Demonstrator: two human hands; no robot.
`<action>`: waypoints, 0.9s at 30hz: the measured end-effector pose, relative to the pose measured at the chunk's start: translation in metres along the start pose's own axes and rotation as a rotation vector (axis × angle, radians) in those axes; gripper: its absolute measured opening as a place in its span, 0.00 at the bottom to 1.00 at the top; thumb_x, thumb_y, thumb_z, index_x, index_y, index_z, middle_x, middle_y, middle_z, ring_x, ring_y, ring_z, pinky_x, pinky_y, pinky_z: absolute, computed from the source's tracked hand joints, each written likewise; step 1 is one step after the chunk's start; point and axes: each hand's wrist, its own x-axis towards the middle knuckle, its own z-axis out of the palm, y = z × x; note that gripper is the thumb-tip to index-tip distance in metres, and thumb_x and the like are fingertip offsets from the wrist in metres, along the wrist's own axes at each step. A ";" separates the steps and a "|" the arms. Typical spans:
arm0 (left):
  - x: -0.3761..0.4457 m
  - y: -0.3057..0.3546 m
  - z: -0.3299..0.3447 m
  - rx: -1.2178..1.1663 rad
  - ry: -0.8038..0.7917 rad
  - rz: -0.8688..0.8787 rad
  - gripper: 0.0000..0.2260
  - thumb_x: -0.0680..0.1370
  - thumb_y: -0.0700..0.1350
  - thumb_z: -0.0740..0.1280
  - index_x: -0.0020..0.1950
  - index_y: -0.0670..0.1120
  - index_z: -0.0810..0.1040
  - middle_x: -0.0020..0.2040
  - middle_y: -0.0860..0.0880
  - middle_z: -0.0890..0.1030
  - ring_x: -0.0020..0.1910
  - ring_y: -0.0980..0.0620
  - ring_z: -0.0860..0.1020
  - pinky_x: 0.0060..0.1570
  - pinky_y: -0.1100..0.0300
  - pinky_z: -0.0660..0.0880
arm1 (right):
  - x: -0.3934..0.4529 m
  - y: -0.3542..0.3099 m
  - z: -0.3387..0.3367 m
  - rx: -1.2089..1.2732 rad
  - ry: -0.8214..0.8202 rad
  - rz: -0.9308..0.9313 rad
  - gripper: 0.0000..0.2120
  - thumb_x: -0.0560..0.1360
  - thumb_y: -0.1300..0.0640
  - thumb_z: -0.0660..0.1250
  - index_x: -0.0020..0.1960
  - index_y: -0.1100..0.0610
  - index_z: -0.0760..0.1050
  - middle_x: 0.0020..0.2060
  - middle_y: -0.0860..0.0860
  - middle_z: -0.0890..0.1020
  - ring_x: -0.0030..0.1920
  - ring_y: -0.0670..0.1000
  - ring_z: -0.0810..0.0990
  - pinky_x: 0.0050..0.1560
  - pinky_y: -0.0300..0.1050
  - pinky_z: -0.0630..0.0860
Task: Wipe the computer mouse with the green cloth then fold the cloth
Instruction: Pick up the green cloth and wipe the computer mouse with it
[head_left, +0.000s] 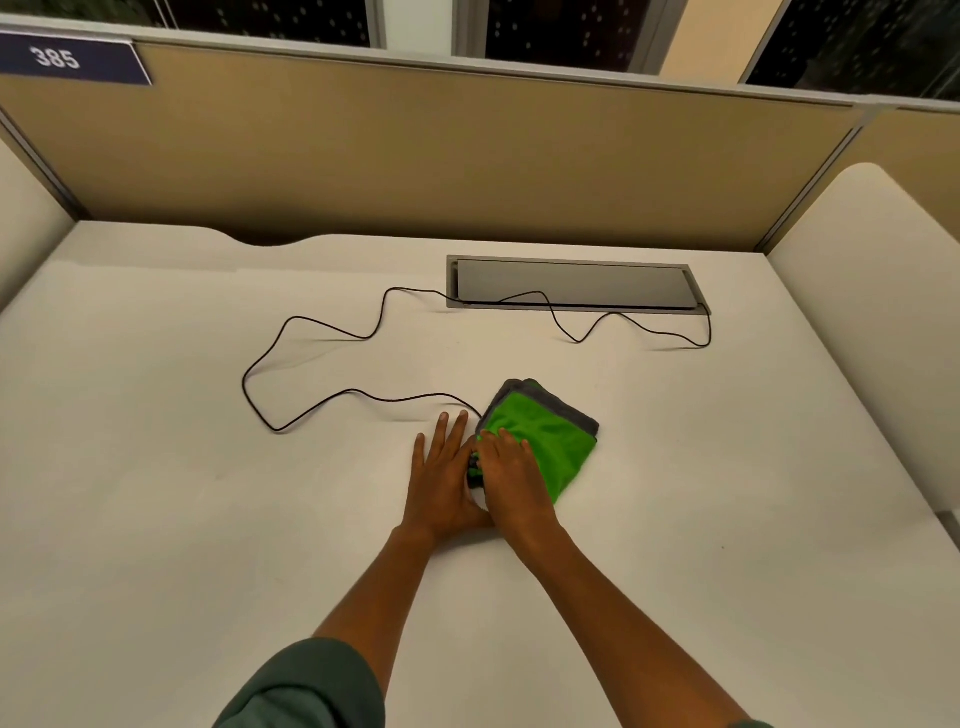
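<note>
A green cloth (553, 434) with a grey edge lies bunched on the white desk (156, 467). My right hand (511, 467) presses down on its left part. The black computer mouse (474, 470) is almost hidden; only a dark sliver shows between my two hands. My left hand (441, 475) rests against the mouse's left side with fingers stretched forward and flat. The mouse's black cable (311, 415) runs left from under the cloth, loops across the desk and goes to the back right.
A grey cable hatch (571, 285) is set into the desk at the back. A tan partition (415, 156) closes the far side, and white side panels stand at left and right.
</note>
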 end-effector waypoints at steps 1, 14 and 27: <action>0.000 -0.001 0.000 0.013 -0.012 0.005 0.52 0.62 0.71 0.66 0.79 0.49 0.54 0.81 0.49 0.47 0.79 0.47 0.40 0.77 0.42 0.40 | -0.003 0.002 -0.002 -0.029 -0.017 -0.036 0.26 0.77 0.61 0.64 0.73 0.61 0.60 0.73 0.58 0.64 0.75 0.57 0.58 0.76 0.55 0.52; -0.001 0.003 0.000 0.078 -0.032 0.008 0.53 0.62 0.75 0.65 0.79 0.51 0.51 0.81 0.48 0.44 0.79 0.47 0.37 0.76 0.41 0.36 | -0.063 0.027 0.004 -0.057 0.254 -0.268 0.16 0.66 0.59 0.77 0.53 0.54 0.82 0.62 0.52 0.80 0.64 0.62 0.75 0.60 0.68 0.72; -0.003 0.002 0.003 0.051 0.052 0.028 0.53 0.59 0.76 0.68 0.76 0.49 0.62 0.81 0.49 0.50 0.80 0.49 0.42 0.76 0.39 0.39 | -0.082 0.032 0.025 0.024 0.422 -0.163 0.23 0.82 0.56 0.46 0.58 0.59 0.80 0.63 0.57 0.78 0.65 0.63 0.74 0.64 0.63 0.71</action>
